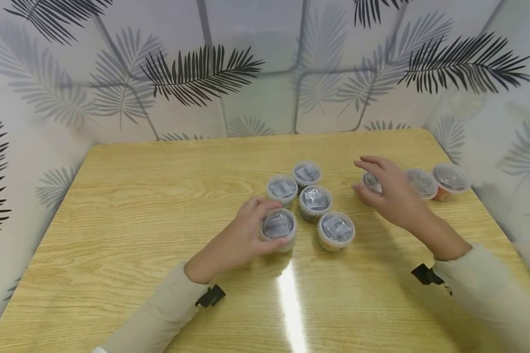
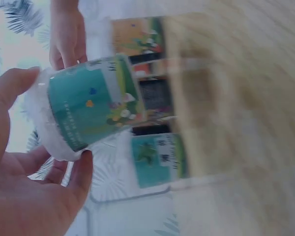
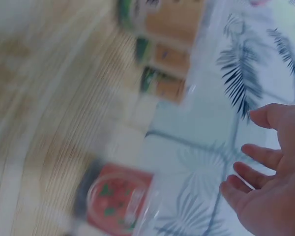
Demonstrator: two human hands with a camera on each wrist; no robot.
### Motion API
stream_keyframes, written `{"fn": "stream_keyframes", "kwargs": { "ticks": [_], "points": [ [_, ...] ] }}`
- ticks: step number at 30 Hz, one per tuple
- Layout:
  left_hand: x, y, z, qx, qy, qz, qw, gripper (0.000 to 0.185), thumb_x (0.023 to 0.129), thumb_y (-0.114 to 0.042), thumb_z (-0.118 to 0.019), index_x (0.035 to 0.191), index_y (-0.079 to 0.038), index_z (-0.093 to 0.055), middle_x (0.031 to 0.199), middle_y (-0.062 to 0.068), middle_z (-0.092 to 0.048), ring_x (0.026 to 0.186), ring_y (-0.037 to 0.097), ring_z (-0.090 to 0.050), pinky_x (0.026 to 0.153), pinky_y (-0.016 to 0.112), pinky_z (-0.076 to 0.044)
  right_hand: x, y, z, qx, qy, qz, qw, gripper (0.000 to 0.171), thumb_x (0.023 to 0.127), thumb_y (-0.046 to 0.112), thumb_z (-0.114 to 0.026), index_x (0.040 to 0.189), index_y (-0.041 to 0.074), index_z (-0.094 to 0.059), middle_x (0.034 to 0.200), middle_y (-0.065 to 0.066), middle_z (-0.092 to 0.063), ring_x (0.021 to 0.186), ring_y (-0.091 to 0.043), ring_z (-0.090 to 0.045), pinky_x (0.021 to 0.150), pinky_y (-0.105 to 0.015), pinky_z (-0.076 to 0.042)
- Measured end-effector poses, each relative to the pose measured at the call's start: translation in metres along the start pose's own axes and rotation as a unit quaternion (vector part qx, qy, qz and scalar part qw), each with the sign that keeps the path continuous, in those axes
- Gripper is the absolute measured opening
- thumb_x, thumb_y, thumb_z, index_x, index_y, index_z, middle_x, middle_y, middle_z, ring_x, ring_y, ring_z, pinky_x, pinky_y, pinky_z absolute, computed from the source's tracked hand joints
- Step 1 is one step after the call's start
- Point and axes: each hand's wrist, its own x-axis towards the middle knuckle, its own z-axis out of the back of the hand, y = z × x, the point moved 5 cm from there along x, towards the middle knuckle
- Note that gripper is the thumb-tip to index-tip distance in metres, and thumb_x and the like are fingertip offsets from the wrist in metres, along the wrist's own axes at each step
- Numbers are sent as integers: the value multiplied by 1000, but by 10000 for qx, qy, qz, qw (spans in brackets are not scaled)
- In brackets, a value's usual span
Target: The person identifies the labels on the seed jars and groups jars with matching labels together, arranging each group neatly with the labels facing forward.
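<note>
My left hand (image 1: 251,230) grips a round plastic tub (image 1: 277,225) by its rim, thumb on one side and fingers on the other. In the left wrist view this tub (image 2: 88,105) has a teal label and a translucent lid; whether it touches the table I cannot tell. My right hand (image 1: 390,196) hovers with fingers spread by a tub (image 1: 372,181) that it partly hides. The right wrist view shows these fingers apart from the blurred tubs, one of them a red-labelled tub (image 3: 120,196).
Several lidded tubs (image 1: 315,201) stand in a cluster right of my left hand. Two more, a clear-lidded tub (image 1: 421,182) and a red-sided tub (image 1: 451,177), stand at the right. Leaf-patterned walls (image 1: 256,103) border the wooden table (image 1: 137,206).
</note>
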Motion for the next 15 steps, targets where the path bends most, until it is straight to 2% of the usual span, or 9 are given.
{"fn": "stream_keyframes", "kwargs": {
  "ticks": [2,5,7,9,12,15],
  "points": [
    [-1,-8,6,-259,-128,-177,9994,67,79,-43,-71,133,-15,-45,124,-2,-40,106,13,-41,88,31,-44,-2,17,-2,205,-82,331,9992,48,90,21,-63,133,6,-49,136,-14,-43,124,-33,-38,91,-50,-41],
    [-4,-19,15,-684,-362,-442,9960,66,79,-40,-73,133,-15,-46,124,-2,-40,107,13,-44,91,30,-44,-5,42,-7,716,31,691,9950,44,91,17,-62,133,12,-50,134,-6,-47,120,-23,-44,88,-42,-46],
    [-6,-27,21,-910,-533,-565,9928,66,78,-36,-75,133,-14,-46,124,-2,-41,110,13,-45,94,30,-43,-8,57,-13,1344,231,862,9869,43,92,10,-60,133,12,-50,132,-4,-49,121,-21,-44,96,-41,-41],
    [-8,-33,25,-1108,-665,-634,9896,65,78,-32,-75,133,-14,-46,124,-2,-42,110,14,-45,94,30,-43,-12,70,-21,2063,495,946,9726,42,92,4,-57,133,10,-49,132,-4,-49,119,-22,-47,96,-37,-43],
    [-10,-39,29,-1408,-738,-680,9849,62,79,-26,-75,132,-14,-46,123,-2,-44,108,16,-45,93,31,-44,-18,86,-36,3162,971,911,9393,42,93,-2,-51,134,5,-46,132,-8,-47,119,-26,-47,98,-37,-41],
    [-10,-42,29,-1645,-707,-695,9814,59,79,-21,-75,131,-14,-47,122,-1,-45,105,18,-46,92,32,-45,-25,97,-50,3780,1314,799,9129,45,93,-2,-53,136,4,-42,134,-9,-46,120,-26,-46,98,-37,-41]
  ]
}}
